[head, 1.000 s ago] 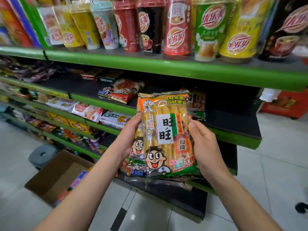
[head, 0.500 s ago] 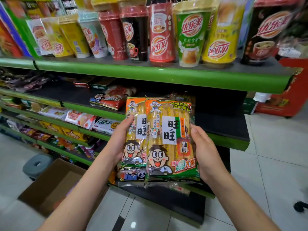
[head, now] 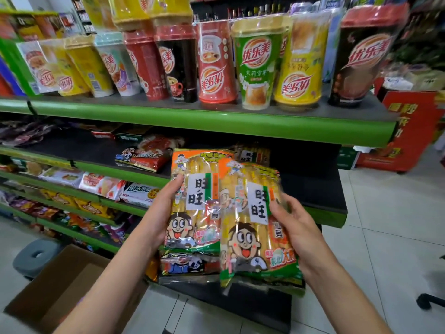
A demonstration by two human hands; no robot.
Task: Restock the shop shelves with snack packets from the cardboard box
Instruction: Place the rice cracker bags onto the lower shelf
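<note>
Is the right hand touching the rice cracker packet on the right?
Touching. The head view shows the right hand curled around the right packet, fingers on its front.

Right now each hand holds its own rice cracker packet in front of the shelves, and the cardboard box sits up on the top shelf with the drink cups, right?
Not quite: the head view shows the cardboard box on the floor, lower left. The left hand and right hand each hold their own rice cracker packet.

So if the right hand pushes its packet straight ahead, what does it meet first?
Probably the bare dark shelf right of the rice cracker packet already lying there. The right hand holds its own packet; depth is unclear.
</note>
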